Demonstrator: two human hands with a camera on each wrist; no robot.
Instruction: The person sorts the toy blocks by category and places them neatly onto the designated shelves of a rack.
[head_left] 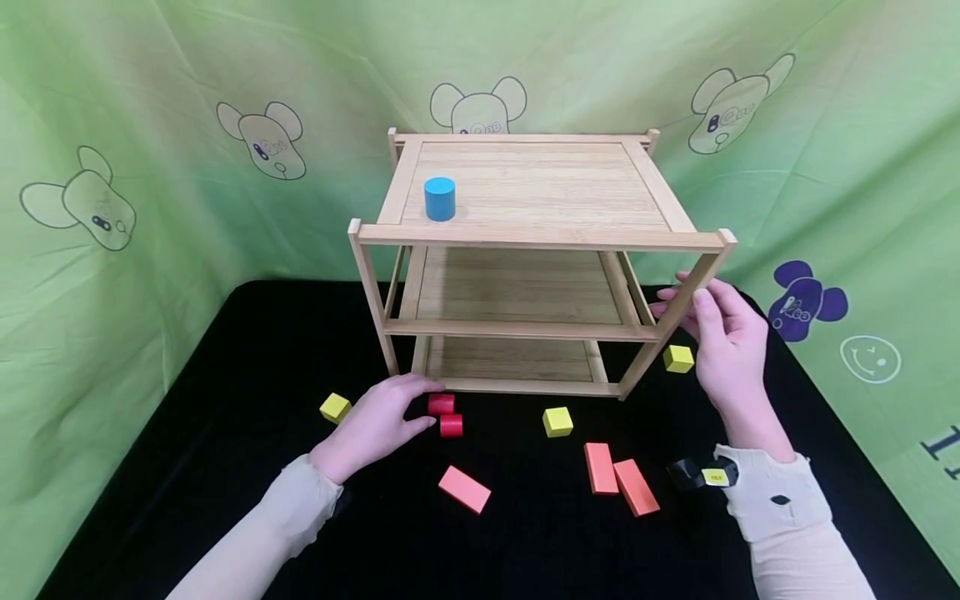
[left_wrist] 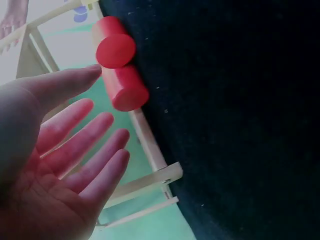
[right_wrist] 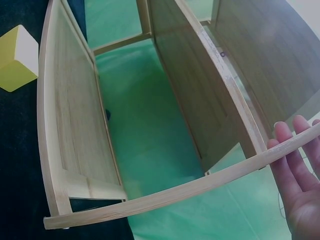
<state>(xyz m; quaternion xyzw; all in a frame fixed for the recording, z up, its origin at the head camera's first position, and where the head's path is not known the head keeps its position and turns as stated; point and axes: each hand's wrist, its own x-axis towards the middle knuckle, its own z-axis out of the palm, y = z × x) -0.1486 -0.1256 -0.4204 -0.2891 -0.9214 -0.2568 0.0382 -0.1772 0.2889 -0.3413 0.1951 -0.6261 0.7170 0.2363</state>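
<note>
A three-tier wooden shelf [head_left: 525, 240] stands at the centre of the head view. My right hand [head_left: 731, 350] holds its right front leg, thumb at the near side and fingertips [right_wrist: 283, 131] behind the wood. My left hand [head_left: 382, 421] reaches in beside two red cylinders [head_left: 451, 426], which lie on their sides at the shelf's front left foot. In the left wrist view its fingers are spread and the palm is bare; the thumb tip is very close to the cylinders, and whether it touches cannot be told. A blue cylinder [head_left: 439, 200] stands upright on the top tier.
Yellow cubes lie around the shelf: one by my left hand [head_left: 334, 407], one in front [head_left: 557, 422], one at the right [head_left: 678, 359]. Pink rectangular blocks [head_left: 464, 489] lie nearer, two side by side [head_left: 601, 468]. Black cloth [head_left: 525, 550] covers the table; a green curtain [head_left: 165, 208] surrounds it.
</note>
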